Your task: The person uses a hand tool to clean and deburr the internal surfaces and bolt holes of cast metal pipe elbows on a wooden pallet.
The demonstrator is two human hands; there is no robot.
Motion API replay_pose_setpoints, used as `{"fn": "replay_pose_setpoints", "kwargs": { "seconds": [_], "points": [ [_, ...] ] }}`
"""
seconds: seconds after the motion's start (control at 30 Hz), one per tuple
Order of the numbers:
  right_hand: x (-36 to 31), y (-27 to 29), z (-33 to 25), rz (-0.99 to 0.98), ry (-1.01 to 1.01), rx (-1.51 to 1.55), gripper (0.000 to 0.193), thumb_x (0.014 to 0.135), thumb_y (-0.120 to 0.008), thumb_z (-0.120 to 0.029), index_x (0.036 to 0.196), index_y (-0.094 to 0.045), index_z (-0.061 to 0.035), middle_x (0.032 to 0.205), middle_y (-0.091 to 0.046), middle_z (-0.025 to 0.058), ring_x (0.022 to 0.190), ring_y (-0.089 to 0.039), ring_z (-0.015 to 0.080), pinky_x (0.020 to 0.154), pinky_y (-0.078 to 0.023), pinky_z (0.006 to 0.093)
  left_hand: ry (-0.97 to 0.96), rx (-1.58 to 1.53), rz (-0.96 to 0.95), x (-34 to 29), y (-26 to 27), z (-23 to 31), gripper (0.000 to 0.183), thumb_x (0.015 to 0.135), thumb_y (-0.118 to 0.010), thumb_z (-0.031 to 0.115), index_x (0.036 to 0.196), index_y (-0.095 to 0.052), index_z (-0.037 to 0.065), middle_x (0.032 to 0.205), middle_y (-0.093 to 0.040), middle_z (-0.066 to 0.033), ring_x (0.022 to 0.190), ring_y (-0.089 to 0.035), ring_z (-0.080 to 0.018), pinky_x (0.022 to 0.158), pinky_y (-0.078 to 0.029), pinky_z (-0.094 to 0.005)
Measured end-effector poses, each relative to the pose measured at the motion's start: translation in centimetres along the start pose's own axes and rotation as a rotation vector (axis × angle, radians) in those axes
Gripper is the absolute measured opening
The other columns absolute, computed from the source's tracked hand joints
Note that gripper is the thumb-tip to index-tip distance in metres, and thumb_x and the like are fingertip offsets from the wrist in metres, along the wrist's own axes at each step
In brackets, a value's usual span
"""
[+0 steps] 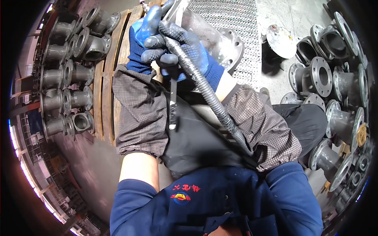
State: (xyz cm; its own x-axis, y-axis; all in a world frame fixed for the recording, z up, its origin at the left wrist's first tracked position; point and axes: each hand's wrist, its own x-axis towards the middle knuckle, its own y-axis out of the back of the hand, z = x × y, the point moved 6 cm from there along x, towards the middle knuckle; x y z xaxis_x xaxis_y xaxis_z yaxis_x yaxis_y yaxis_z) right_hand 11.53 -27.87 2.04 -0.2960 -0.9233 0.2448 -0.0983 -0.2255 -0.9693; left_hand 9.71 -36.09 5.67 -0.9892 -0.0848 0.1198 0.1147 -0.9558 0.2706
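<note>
Hose: My gray ribbed hose (208, 89) is at my right hand. It is long and slants from my fingers down to the right, back toward me. The low end goes out of sight by my right sleeve (262, 126).
Right hand: My right hand (193, 44) is bent nearly closed around the top of the hose.
Left hand: My left hand (151, 26) is bent in, up against the right one. I can't tell what it has hold of.
Dark bar: This bar (173, 98) sticks out under my hands and points back at me.
Shiny tip: A little metal tip (145, 5) shows just past my left hand.
Big pipe: A gray pipe (230, 49) with holes in its round rim is just past my right hand, which covers part of it.
Left side: Wooden slats (106, 78) are near my left hand, and gray pipes (54, 76) are farther left.
Right side: A round pale plate (281, 41) is right of my right hand, with more pipes (346, 86) past it.
Writing: My blue shirt (157, 212), below my hands, has red writing and a small badge.
</note>
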Motion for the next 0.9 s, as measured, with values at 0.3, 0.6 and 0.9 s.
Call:
{"fn": "replay_pose_setpoints", "kwargs": {
  "seconds": [0.3, 0.6, 0.9],
  "points": [
    [-0.7, -1.0, -2.0, -0.067, 0.228, -0.407, 0.038, 0.091, -0.053, -0.03, 0.114, -0.051, 0.0004, 0.101, -0.063, 0.0184, 0.077, -0.065, 0.0241, 0.05, -0.05, 0.0232, 0.109, -0.215, 0.037, 1.9, 0.7, -1.4, 0.051, 0.099, -0.031, 0.039, 0.132, -0.044, 0.001, 0.113, -0.059, -0.0157, 0.096, -0.061, -0.0159, 0.082, -0.051, -0.0266],
    [-23.6, -3.1, -13.4, 1.056, 0.02, -1.629, 0.038, 0.09, -0.053, -0.027, 0.112, -0.058, 0.0037, 0.084, -0.068, 0.0095, 0.061, -0.056, 0.0074, 0.052, -0.045, 0.0207, 0.054, -0.135, 0.072, 3.5, 2.5, -5.4, 0.045, 0.086, -0.064, 0.01, 0.129, -0.05, 0.003, 0.114, -0.058, -0.0058, 0.097, -0.057, -0.011, 0.084, -0.045, -0.0207],
    [-28.0, 5.4, -10.9, 1.059, -0.215, -1.466, 0.043, 0.081, -0.06, -0.001, 0.124, -0.053, 0.0022, 0.096, -0.061, 0.0045, 0.084, -0.057, 0.0093, 0.076, -0.048, 0.0227, -0.244, 0.543, 0.024, 3.0, 1.2, 0.3, 0.035, 0.084, -0.061, 0.013, 0.117, -0.059, 0.002, 0.105, -0.058, -0.0102, 0.096, -0.054, -0.0184, 0.084, -0.043, -0.0304]
  ]
}}
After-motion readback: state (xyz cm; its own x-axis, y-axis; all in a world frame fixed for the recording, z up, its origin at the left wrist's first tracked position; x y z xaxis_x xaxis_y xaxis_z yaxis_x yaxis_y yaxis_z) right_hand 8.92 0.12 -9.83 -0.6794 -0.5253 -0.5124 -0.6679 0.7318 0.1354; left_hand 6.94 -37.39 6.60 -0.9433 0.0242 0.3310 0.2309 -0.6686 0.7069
